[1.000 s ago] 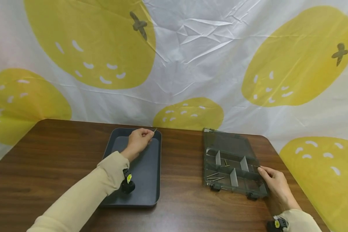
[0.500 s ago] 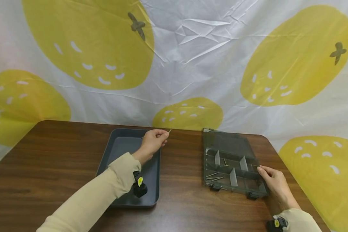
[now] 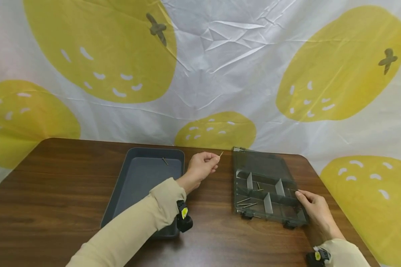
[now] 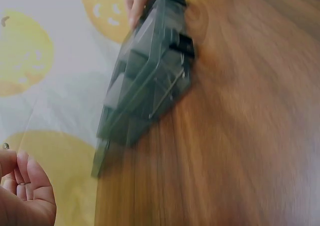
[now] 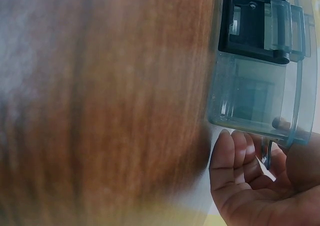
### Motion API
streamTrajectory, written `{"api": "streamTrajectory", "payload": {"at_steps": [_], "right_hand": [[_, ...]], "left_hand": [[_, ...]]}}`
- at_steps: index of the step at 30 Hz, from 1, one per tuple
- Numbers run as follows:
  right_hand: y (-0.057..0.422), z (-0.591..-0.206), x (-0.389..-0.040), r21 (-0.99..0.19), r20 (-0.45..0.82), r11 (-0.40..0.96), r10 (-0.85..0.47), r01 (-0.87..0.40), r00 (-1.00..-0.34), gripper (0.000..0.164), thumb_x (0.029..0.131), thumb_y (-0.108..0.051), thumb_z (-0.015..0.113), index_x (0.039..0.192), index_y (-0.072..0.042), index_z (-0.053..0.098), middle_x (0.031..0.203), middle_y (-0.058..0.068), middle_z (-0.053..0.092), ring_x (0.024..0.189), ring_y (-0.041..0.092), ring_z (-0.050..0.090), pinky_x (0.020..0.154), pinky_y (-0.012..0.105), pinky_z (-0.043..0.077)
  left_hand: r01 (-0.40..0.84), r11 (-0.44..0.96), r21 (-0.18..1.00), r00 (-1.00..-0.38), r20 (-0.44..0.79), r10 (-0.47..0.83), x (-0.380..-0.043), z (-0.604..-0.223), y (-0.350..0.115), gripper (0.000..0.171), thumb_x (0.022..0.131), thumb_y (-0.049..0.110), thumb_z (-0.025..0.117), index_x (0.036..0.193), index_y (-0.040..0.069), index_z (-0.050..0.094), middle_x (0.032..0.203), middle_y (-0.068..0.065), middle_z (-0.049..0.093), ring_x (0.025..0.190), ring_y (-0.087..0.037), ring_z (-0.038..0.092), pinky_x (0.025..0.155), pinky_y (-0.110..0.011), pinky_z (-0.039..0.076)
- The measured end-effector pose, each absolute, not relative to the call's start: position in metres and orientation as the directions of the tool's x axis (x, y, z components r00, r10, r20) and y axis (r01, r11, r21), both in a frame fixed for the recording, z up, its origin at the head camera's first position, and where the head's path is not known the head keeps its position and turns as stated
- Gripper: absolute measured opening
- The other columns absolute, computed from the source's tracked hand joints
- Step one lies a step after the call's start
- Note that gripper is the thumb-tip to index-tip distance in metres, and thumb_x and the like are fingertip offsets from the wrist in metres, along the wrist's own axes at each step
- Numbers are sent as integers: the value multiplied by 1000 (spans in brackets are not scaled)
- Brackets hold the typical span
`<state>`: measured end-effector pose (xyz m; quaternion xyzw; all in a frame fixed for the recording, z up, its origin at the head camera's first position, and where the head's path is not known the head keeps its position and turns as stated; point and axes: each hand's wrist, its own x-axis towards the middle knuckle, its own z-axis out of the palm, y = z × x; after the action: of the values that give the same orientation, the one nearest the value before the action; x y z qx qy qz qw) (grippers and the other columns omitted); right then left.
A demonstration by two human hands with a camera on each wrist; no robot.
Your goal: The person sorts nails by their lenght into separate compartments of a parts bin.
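My left hand [image 3: 202, 168] pinches a small brass-coloured screw [image 3: 221, 153] between thumb and fingertips, over the table between tray and box. The screw's round head [image 4: 6, 146] shows at the edge of the left wrist view. My right hand [image 3: 317, 211] holds the right edge of a smoky see-through compartment box [image 3: 269, 165], thumb on top. In the right wrist view its fingers [image 5: 224, 151] curl by the end wall of the box. Several screws [image 3: 246, 203] lie in the box's front left compartment, with others [image 3: 259, 187] in the one behind.
To the left is a dark grey tray [image 3: 130, 185] with a screw [image 3: 165, 161] near its far end, partly covered by my left sleeve. The wooden table [image 3: 214, 230] ends against a hanging white cloth [image 3: 220, 74] with yellow fruit prints.
My left hand has moved right, from above the tray toward the box, carrying the screw. A screw in the tray has come into view. My right hand stays at the box.
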<state>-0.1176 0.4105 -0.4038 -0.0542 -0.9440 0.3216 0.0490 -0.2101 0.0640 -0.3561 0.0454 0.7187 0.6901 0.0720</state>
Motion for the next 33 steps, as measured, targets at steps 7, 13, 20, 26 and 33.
{"api": "streamTrajectory", "payload": {"at_steps": [7, 13, 20, 26, 33], "right_hand": [[409, -403, -118, -618, 39, 782, 139, 85, -990, 54, 101, -30, 41, 127, 16, 47, 127, 35, 49, 118, 49, 46, 92, 56, 41], [409, -403, -118, -612, 52, 787, 140, 79, -989, 52, 101, -29, 41, 127, 15, 48, 126, 34, 50, 118, 48, 47, 92, 56, 41], [412, -405, -118, -614, 52, 785, 142, 81, -988, 51, 101, -29, 41, 126, 15, 49, 126, 34, 50, 118, 48, 47, 92, 56, 41], [412, -404, -116, -615, 46, 783, 154, 94, -987, 51, 101, -29, 41, 126, 15, 49, 126, 33, 51, 118, 45, 48, 92, 52, 42], [412, -403, -115, -627, 32, 771, 164, 108, -986, 51, 101, -29, 42, 127, 15, 48, 127, 33, 51, 118, 45, 48, 91, 49, 44]], "left_hand": [[-51, -12, 999, -980, -48, 194, -205, -360, 89, 17, 91, 8, 61, 99, -5, 65, 88, -17, 66, 69, -12, 60, 68, -26, 54], [-87, -34, 996, -972, -78, 221, -200, -362, 107, 16, 90, 9, 62, 98, -4, 67, 86, -16, 67, 80, -26, 66, 71, -29, 55], [-111, -20, 994, -965, -103, 240, -191, -367, 129, 14, 88, 11, 65, 96, -1, 69, 84, -12, 69, 71, -15, 66, 69, -28, 55], [-114, -18, 993, -962, -105, 251, -185, -373, 146, 13, 87, 10, 66, 93, -1, 70, 87, -16, 71, 82, -26, 69, 69, -29, 56], [-82, -33, 996, -966, -71, 247, -179, -373, 163, 11, 85, 8, 69, 89, -1, 71, 88, -19, 71, 79, -28, 70, 63, -27, 55]]}}
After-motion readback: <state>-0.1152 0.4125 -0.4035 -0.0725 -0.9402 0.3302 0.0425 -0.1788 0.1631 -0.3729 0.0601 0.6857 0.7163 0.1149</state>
